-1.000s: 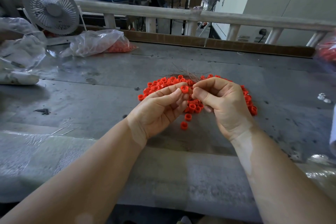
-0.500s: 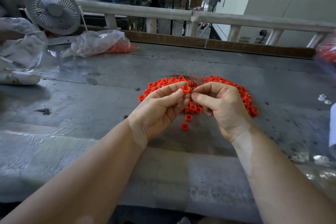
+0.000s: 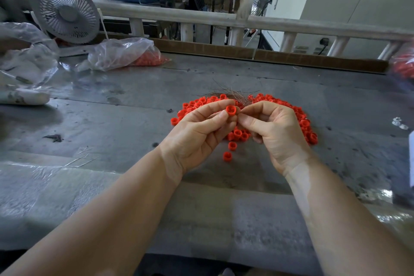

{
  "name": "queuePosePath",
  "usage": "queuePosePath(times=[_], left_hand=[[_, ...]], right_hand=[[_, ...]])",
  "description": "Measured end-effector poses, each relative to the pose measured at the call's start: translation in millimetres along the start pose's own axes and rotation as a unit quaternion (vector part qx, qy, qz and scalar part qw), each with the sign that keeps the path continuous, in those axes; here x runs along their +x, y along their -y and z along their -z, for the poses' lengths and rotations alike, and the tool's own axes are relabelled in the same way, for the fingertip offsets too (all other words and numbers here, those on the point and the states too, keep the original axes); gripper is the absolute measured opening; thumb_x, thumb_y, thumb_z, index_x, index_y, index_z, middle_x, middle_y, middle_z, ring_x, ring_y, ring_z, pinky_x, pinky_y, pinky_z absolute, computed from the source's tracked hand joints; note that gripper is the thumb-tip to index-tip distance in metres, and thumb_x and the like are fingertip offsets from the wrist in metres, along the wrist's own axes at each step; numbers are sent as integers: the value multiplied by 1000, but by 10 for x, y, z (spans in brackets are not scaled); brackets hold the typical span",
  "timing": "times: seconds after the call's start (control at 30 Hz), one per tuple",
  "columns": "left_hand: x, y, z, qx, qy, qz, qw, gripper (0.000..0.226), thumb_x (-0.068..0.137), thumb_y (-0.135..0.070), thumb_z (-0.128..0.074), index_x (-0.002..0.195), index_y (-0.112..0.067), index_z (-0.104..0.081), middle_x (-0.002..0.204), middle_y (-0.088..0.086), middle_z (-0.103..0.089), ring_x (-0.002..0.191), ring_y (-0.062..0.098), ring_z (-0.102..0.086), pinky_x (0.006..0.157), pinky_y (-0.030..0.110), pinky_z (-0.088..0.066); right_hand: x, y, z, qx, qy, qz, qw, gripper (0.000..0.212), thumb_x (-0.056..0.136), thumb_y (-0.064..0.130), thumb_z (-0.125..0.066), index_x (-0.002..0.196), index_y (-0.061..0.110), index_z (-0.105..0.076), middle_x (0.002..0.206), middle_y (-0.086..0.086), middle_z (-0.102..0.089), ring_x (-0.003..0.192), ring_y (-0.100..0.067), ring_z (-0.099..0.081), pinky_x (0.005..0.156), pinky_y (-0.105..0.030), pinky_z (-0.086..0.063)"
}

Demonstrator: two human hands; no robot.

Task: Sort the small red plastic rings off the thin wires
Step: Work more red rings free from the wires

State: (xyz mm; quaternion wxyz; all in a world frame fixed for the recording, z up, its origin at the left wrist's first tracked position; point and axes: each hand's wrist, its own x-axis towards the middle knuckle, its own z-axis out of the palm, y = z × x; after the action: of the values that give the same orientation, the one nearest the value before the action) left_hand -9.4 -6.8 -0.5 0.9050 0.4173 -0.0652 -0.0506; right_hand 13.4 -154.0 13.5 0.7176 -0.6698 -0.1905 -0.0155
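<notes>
I see the grey table [image 3: 125, 119] first, then the heap of red rings [image 3: 301, 119] spread at its middle, a tuft of thin wires [image 3: 233, 94] lying on the heap's far edge. My left hand [image 3: 197, 134] pinches 1 red ring [image 3: 231, 110] – the right hand [image 3: 275, 132] is curled, fingertips pinched together just beside it.

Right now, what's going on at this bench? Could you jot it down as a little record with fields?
Left hand: pinches one red ring between thumb and fingertips
Right hand: fingers curled, pinching beside that ring; what they hold is too thin to tell
Ring pile: loose on the grey bench, under the hands
Wires: thin bundle at the pile's far edge
Plastic bag: far left, red pieces inside
Fan: behind the bag
</notes>
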Motion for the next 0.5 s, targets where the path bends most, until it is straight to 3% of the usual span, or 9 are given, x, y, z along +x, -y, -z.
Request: queuePosePath(times=[0.33, 0.5], left_hand=[[13, 4, 20, 8, 9, -5, 1000, 22, 73, -5, -59, 83, -14, -76, 87, 8, -73, 71, 10, -69, 64, 18, -55], [11, 7, 10, 11, 4, -7, 1000, 21, 71, -6, -59, 80, -14, -76, 81, 6, -73, 74, 11, -70, 64, 18, -55]], right_hand=[[-12, 13, -13, -21, -4, -25, 999, 10, 73, 14, -71, 67, 11, -63, 52, 5, -64, 44, 2, -53, 41, -9, -35], [0, -29, -6, -59, 1, -39, 998, 11, 74, 18, -72, 66, 18, -64, 50, 7, -60, 44, -2, -50, 41, -13, -36]])
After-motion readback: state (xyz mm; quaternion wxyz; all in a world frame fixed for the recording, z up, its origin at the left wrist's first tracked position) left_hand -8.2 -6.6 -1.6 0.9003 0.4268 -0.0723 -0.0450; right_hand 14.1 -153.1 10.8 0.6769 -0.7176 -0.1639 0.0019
